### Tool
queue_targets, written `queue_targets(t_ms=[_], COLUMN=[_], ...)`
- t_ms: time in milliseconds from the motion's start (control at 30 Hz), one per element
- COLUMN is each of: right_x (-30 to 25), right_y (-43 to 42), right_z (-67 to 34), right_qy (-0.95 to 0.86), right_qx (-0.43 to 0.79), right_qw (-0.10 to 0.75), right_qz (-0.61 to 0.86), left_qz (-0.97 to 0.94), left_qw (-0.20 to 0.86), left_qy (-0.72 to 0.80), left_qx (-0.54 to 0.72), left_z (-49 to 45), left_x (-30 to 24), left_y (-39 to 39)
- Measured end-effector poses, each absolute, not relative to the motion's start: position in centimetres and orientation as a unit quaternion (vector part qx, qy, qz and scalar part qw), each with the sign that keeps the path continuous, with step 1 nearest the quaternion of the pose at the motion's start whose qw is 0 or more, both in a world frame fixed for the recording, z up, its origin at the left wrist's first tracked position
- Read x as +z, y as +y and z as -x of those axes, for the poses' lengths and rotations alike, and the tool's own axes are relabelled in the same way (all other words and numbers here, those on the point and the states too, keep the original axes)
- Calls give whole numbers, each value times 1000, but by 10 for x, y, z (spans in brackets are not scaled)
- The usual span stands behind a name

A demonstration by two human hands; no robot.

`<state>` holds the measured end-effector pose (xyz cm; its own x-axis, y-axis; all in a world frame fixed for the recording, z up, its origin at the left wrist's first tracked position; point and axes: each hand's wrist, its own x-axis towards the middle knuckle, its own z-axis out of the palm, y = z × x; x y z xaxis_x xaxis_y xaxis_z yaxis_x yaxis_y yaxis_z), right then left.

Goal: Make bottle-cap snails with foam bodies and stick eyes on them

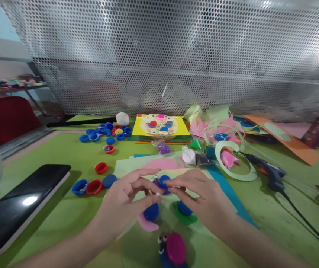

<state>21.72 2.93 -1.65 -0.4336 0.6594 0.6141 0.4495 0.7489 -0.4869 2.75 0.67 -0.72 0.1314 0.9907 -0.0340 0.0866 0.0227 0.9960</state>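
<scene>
My left hand (pixel 130 197) is closed in a pinch, with a tiny white ball of clay (pixel 158 194) between thumb and fingertip. Close beside it, my right hand (pixel 197 191) has its fingers bent together; whatever they hold, if anything, is hidden. Behind the fingertips sits a purple clay snail with a blue bottle-cap shell (pixel 164 181), partly covered. Below my hands are a blue cap (pixel 151 212) on pink clay (pixel 147 223) and another blue cap (pixel 185 208) on green clay (pixel 186 217). Nearest me stands a blue clay snail (pixel 163 255) with white eyes and a magenta cap (pixel 176 248).
Red and blue bottle caps (pixel 94 187) lie at left, beside a black phone-like slab (pixel 22 204). Bagged clay (pixel 163 148) and paper scraps (pixel 226 126) sit behind. A decorated plate (pixel 159 120) rests on yellow paper. At right lies a glue gun (pixel 271 173) with its cord.
</scene>
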Motion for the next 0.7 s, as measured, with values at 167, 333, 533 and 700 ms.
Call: queue_targets(t_ms=[167, 333, 533, 700], right_x=[-14, -17, -22, -20], right_y=[27, 26, 26, 28], right_z=[-217, -215, -213, -215], right_qy=[-825, -826, -820, -822], right_qx=[178, 200, 215, 231], right_qw=[365, 370, 354, 379], right_qz=[393, 374, 395, 357], left_qz=[-644, -726, -743, -770], left_qw=[394, 251, 275, 174], left_qy=[524, 527, 483, 476], left_qx=[396, 364, 373, 388], left_z=[-24, -21, -21, -21], left_x=[-12, -18, -25, -23], left_y=[9, 3, -3, 1])
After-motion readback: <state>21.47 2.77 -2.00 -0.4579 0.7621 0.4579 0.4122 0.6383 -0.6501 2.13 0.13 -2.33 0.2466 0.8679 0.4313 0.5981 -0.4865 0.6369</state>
